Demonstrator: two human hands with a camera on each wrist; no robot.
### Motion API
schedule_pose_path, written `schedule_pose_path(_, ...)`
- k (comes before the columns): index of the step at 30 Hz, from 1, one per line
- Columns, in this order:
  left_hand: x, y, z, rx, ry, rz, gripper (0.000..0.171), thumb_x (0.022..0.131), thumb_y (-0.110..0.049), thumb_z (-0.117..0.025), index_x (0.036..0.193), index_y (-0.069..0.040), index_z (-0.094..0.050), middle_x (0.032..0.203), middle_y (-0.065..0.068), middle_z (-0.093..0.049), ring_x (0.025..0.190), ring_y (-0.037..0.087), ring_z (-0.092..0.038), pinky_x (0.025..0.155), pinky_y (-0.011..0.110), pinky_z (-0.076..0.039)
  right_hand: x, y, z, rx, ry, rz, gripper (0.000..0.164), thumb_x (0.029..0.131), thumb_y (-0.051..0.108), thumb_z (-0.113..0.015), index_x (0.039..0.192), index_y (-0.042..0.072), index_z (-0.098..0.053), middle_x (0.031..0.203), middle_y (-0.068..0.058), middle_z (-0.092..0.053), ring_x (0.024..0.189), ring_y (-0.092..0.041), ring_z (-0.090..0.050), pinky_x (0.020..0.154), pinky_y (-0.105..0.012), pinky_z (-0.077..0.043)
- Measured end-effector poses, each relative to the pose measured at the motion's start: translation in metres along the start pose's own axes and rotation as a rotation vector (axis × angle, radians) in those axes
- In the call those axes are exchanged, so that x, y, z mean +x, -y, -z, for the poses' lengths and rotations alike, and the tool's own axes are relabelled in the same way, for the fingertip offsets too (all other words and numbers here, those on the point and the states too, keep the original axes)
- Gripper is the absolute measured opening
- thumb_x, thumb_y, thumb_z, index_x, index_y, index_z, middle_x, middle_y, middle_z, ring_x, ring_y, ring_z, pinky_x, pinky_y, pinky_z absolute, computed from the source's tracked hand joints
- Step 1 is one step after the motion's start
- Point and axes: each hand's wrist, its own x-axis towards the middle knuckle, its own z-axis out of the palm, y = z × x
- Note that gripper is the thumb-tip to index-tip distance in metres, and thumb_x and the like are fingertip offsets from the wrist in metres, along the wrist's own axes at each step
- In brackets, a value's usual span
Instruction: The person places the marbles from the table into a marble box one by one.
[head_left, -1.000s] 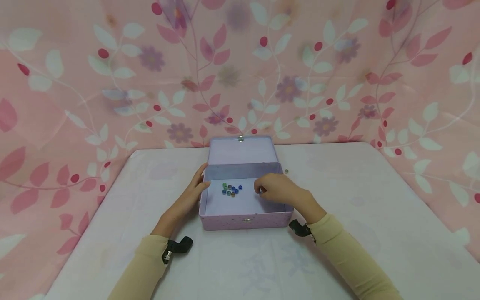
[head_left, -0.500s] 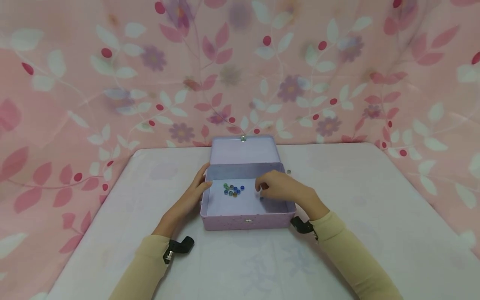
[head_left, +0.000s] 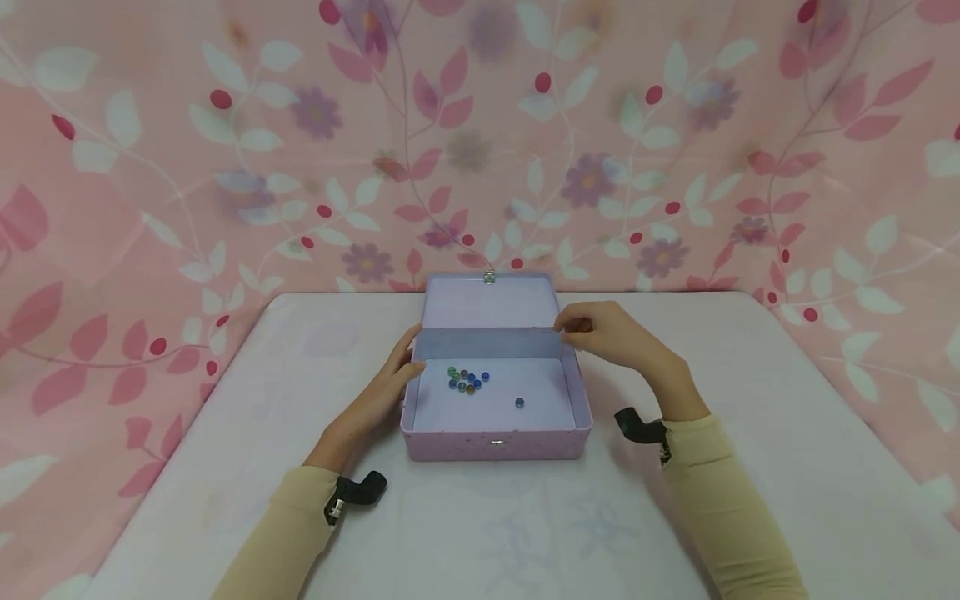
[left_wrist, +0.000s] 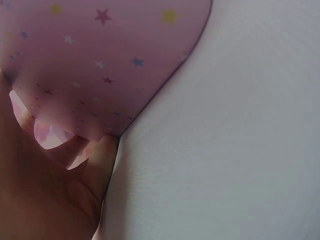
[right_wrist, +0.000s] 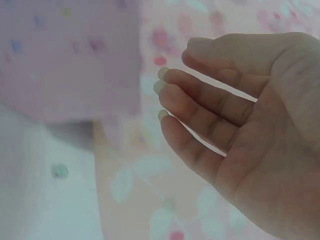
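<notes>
A lilac tin box (head_left: 497, 444) with small printed stars stands with its lid (head_left: 491, 300) raised at the back. My left hand (head_left: 386, 383) holds its left wall, the thumb over the rim and the fingers along the outside. Inside, several glass marbles (head_left: 471, 378) in green, blue and amber lie grouped left of the middle. A single dark blue marble (head_left: 519, 402) sits apart, nearer the front right. My right hand (head_left: 615, 333) hovers by the back right corner, fingers loosely bent and holding nothing. A pale green marble (right_wrist: 60, 171) lies on the table outside the box, hidden in the head view.
A white cloth (head_left: 720, 367) covers the table under the box. Behind it hangs a pink curtain (head_left: 480, 150) printed with leaves and flowers. Black wrist cameras (head_left: 641, 427) are strapped over both beige sleeves.
My right hand has let go of the dark blue marble, leaving it on the box floor, and moved up and right out of the box. The left hand stays on the box.
</notes>
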Motion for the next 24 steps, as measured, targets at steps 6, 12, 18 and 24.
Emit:
schedule_pose_path(6,0.000,0.004,0.002,0.003,-0.009,-0.004,0.060,0.104,-0.044,-0.040,0.153,-0.055,-0.007,0.168,0.007,-0.009,0.154,0.035,-0.012,0.112,0.073,-0.023,0.001,-0.022,0.013,-0.029,-0.075,-0.046,0.020,0.094,0.015,-0.065,0.112,0.009,-0.069,0.101,-0.009,-0.069,0.092,-0.023,-0.064,0.083,-0.039,-0.053)
schedule_pose_path(12,-0.001,0.005,0.002,0.008,-0.014,0.003,0.059,0.104,-0.043,-0.040,0.151,-0.059,-0.008,0.168,0.006,-0.008,0.155,0.035,-0.010,0.113,0.073,-0.022,0.006,-0.037,0.010,-0.029,-0.092,-0.074,0.019,0.094,0.015,-0.065,0.112,0.009,-0.069,0.100,-0.011,-0.068,0.092,-0.024,-0.062,0.081,-0.037,-0.051)
schedule_pose_path(18,-0.004,-0.007,0.001,-0.014,0.007,0.027,0.064,0.105,-0.037,-0.040,0.157,-0.047,-0.005,0.168,0.009,-0.006,0.155,0.035,-0.007,0.114,0.073,-0.019,0.010,-0.054,0.005,-0.074,-0.097,-0.098,0.023,0.092,0.014,-0.065,0.114,0.008,-0.068,0.098,-0.013,-0.068,0.091,-0.026,-0.064,0.078,-0.036,-0.050)
schedule_pose_path(24,-0.012,-0.030,-0.002,-0.010,0.037,0.044,0.066,0.105,-0.033,-0.039,0.160,-0.035,-0.002,0.168,0.013,-0.002,0.156,0.036,-0.004,0.116,0.071,-0.018,0.011,-0.070,-0.001,-0.108,-0.056,-0.126,0.029,0.090,0.014,-0.065,0.117,0.003,-0.068,0.097,-0.014,-0.068,0.088,-0.027,-0.063,0.072,-0.034,-0.049)
